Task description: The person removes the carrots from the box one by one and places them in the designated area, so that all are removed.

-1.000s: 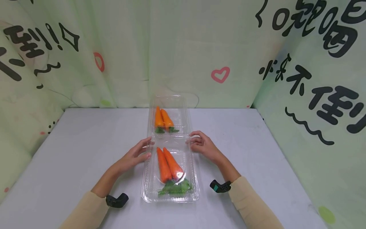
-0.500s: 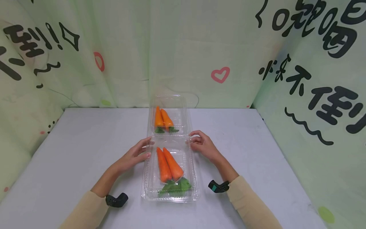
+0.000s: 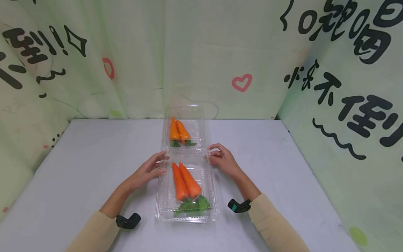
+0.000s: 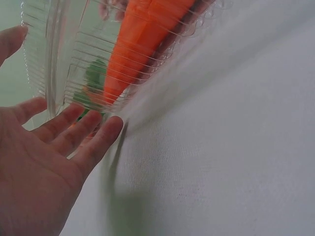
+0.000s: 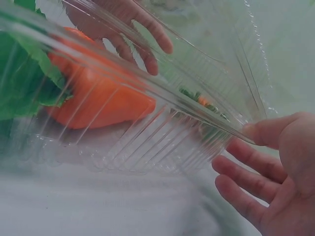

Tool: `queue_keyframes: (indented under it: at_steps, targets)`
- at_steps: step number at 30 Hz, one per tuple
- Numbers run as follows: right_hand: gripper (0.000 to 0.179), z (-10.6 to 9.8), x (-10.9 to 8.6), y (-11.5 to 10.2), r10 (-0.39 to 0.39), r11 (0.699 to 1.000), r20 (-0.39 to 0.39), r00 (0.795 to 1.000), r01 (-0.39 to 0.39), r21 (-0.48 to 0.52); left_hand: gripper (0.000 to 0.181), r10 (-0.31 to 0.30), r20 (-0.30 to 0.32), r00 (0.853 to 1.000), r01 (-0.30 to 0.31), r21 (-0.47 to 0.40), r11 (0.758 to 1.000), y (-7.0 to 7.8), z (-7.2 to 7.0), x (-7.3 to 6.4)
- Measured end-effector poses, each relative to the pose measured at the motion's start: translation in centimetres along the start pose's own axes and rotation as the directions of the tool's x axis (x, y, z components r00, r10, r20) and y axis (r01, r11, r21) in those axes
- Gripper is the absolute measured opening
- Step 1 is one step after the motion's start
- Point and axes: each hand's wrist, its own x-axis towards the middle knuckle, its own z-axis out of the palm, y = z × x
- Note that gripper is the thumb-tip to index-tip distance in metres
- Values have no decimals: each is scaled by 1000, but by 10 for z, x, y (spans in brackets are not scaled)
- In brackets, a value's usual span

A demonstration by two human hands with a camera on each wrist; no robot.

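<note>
A clear ribbed plastic container stands on the white table, with two orange carrots and a green leaf showing through it. From its far end rises a clear plastic lid-like section. Two smaller-looking carrots with green tops show in or through that section. At the left side, my left hand touches the container with spread, mostly straight fingers. Opposite it, my right hand rests at the container's right far corner, its thumb against the rim and its other fingers extended below.
The white table extends to both sides of the container. A pale green curtain printed with black lettering and red hearts hangs behind and along the sides. Black bands sit on both wrists, at the beige sleeves.
My right forearm shifts slightly to the left. Both hands keep their places at the container, and the carrots stay put.
</note>
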Motion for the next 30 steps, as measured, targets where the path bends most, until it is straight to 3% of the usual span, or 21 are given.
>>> queue_keyframes:
  at_steps: [12, 19, 30]
  targets:
    - [30, 2, 0, -4, 2, 1000, -20, 1000, -2, 2, 63, -19, -16, 1000, 19, -1, 1000, 2, 1, -1]
    - [31, 4, 1, -4, 32, 999, -35, 999, -32, 6, 63, -3, -21, 1000, 3, 5, 1000, 2, 1, -1]
    - [22, 4, 1, -6, 11, 1000, -47, 999, -11, -18, 64, 17, -28, 999, -16, 19, 1000, 0, 2, -1]
